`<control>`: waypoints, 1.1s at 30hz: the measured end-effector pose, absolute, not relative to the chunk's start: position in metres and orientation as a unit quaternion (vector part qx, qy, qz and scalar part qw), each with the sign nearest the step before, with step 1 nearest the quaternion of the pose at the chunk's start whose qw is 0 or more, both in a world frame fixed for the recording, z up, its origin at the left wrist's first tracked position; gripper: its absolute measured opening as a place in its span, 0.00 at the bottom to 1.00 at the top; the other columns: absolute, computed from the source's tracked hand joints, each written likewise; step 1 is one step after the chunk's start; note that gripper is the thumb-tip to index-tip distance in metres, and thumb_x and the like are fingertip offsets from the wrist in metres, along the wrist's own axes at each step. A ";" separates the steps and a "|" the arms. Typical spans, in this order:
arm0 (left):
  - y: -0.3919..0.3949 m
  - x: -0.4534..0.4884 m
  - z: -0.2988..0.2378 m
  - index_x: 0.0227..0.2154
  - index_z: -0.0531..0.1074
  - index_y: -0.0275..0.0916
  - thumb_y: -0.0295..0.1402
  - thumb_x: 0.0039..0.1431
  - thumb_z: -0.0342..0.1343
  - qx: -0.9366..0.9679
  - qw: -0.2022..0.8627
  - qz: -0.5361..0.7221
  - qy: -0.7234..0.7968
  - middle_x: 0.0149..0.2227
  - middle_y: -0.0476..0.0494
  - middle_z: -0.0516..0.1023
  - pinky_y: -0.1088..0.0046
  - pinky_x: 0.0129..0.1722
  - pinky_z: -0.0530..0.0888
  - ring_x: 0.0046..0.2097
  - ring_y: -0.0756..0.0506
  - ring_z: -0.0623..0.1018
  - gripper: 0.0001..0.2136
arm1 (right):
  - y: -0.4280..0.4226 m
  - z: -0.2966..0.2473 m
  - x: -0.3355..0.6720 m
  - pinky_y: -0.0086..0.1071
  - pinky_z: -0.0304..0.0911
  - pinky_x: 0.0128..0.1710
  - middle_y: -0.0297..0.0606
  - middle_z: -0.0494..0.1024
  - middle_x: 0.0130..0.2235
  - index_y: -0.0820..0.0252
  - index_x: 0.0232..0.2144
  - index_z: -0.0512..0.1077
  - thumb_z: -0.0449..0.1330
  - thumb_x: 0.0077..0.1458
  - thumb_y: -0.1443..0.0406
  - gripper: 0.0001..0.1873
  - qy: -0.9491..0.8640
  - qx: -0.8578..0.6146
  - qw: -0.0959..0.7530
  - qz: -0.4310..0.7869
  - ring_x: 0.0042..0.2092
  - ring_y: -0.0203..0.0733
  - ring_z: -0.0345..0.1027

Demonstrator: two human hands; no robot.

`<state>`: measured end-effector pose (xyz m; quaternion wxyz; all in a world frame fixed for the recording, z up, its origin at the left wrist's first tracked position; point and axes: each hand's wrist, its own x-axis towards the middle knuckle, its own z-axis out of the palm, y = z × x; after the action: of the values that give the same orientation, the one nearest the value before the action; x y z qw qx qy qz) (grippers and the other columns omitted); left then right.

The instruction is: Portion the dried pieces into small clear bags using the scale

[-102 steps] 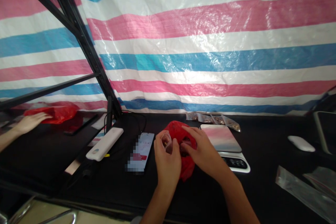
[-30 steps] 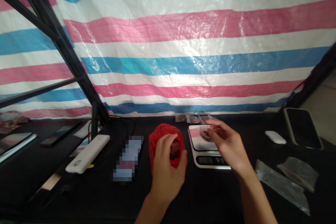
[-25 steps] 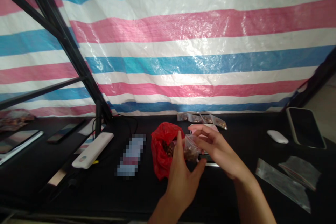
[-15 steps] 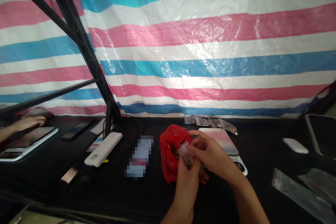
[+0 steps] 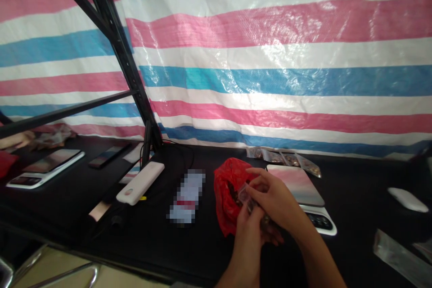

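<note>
Between my two hands is a small clear zip bag (image 5: 245, 193), its lower part holding small brownish pieces I cannot make out. My left hand (image 5: 249, 224) is closed around the bag from below. From above, my right hand (image 5: 270, 193) pinches its upper edge. Right behind them an open red plastic bag (image 5: 224, 204) stands on the black table, with dark small pieces inside. A digital scale (image 5: 326, 222) with a shiny plate (image 5: 297, 184) sits just right of my right hand.
Several filled zip bags (image 5: 290, 159) lie in a row at the back. To the left are a blurred-out phone (image 5: 187, 198), a white power bank (image 5: 141, 183) and another scale (image 5: 47, 166). Another person's hand (image 5: 16, 139) is at far left. Flat clear bags (image 5: 401, 252) lie at right.
The view has shifted, so everything on the table appears further right or left in frame. Both hands still hold the zip bag, its contents now lower. At far left, the other person's hand has moved.
</note>
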<state>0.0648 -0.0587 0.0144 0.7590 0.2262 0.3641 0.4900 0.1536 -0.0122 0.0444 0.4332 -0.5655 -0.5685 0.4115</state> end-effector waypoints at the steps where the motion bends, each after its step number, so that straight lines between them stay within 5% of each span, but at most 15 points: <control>1: -0.060 0.063 0.015 0.44 0.72 0.33 0.44 0.49 0.63 0.235 0.758 0.489 0.363 0.21 0.52 0.74 0.77 0.23 0.65 0.21 0.52 0.72 0.23 | -0.012 0.044 0.154 0.35 0.72 0.37 0.34 0.82 0.31 0.56 0.49 0.72 0.61 0.49 0.64 0.23 -0.569 -0.562 0.434 0.414 0.35 0.44 0.80; 13: -0.062 0.058 0.016 0.58 0.67 0.36 0.39 0.61 0.57 0.355 0.694 0.469 0.415 0.29 0.49 0.78 0.78 0.23 0.66 0.23 0.51 0.74 0.24 | -0.018 0.048 0.164 0.35 0.71 0.36 0.36 0.82 0.34 0.58 0.46 0.76 0.63 0.50 0.62 0.19 -0.584 -0.542 0.440 0.415 0.35 0.43 0.77; 16: -0.066 0.051 0.020 0.63 0.64 0.39 0.37 0.63 0.57 0.457 0.586 0.490 0.455 0.48 0.37 0.81 0.72 0.39 0.76 0.42 0.44 0.82 0.26 | -0.024 0.053 0.177 0.35 0.72 0.38 0.38 0.83 0.36 0.58 0.41 0.78 0.68 0.50 0.56 0.17 -0.579 -0.504 0.466 0.440 0.38 0.44 0.77; 19: -0.065 0.040 0.021 0.62 0.68 0.44 0.34 0.67 0.54 0.594 0.432 0.510 0.447 0.61 0.37 0.74 0.61 0.62 0.68 0.63 0.39 0.73 0.21 | -0.033 0.062 0.192 0.35 0.72 0.43 0.38 0.83 0.38 0.57 0.39 0.79 0.68 0.53 0.53 0.16 -0.618 -0.476 0.454 0.430 0.41 0.44 0.76; 28: -0.056 0.038 0.018 0.66 0.60 0.43 0.39 0.66 0.54 0.695 0.240 0.444 0.512 0.56 0.36 0.74 0.54 0.57 0.73 0.58 0.36 0.75 0.27 | -0.034 0.057 0.233 0.35 0.68 0.40 0.41 0.83 0.37 0.58 0.34 0.79 0.66 0.52 0.50 0.18 -0.559 -0.568 0.523 0.302 0.40 0.47 0.76; 33: -0.054 0.042 0.016 0.60 0.66 0.44 0.35 0.69 0.49 0.697 0.237 0.441 0.513 0.53 0.38 0.75 0.57 0.55 0.73 0.55 0.39 0.76 0.19 | -0.029 0.032 0.266 0.38 0.61 0.36 0.43 0.82 0.35 0.56 0.34 0.81 0.61 0.55 0.56 0.13 -0.450 -0.804 0.374 0.106 0.38 0.51 0.75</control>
<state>0.0417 -0.0542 0.0160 0.2375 0.6970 0.5128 0.4415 0.2665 -0.0289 0.0322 0.3739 -0.8040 -0.4501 0.1063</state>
